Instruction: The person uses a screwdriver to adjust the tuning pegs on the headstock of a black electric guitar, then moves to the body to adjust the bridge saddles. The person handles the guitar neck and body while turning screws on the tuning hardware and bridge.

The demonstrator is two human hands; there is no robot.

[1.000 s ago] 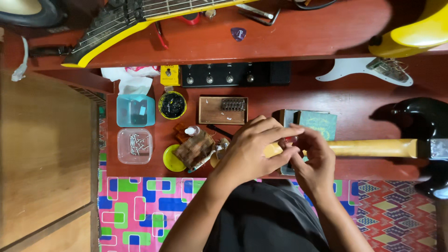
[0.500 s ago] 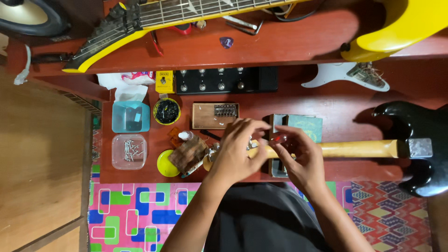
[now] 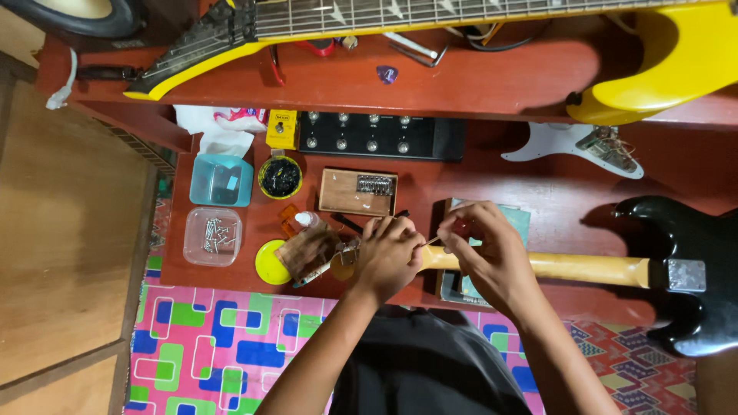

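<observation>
The left hand [image 3: 390, 257] is curled shut over the head end of a pale guitar neck [image 3: 573, 268], and the right hand [image 3: 492, 257] pinches something thin, too small to tell, just above it. The neck lies across the red table [image 3: 492, 165], joined to a black guitar body [image 3: 692, 269] at the right. Beside the left hand sit a yellow lid [image 3: 269, 263], a small wooden tray [image 3: 342, 192] and a clear box of screws [image 3: 212, 236].

Bare bench right of the wooden tray [image 3: 357, 192] – tubs [image 3: 221, 180] crowd left

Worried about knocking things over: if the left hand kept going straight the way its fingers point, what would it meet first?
Probably the shallow wooden tray holding a metal part, just beyond the left hand; depth is hard to judge from above.
</observation>
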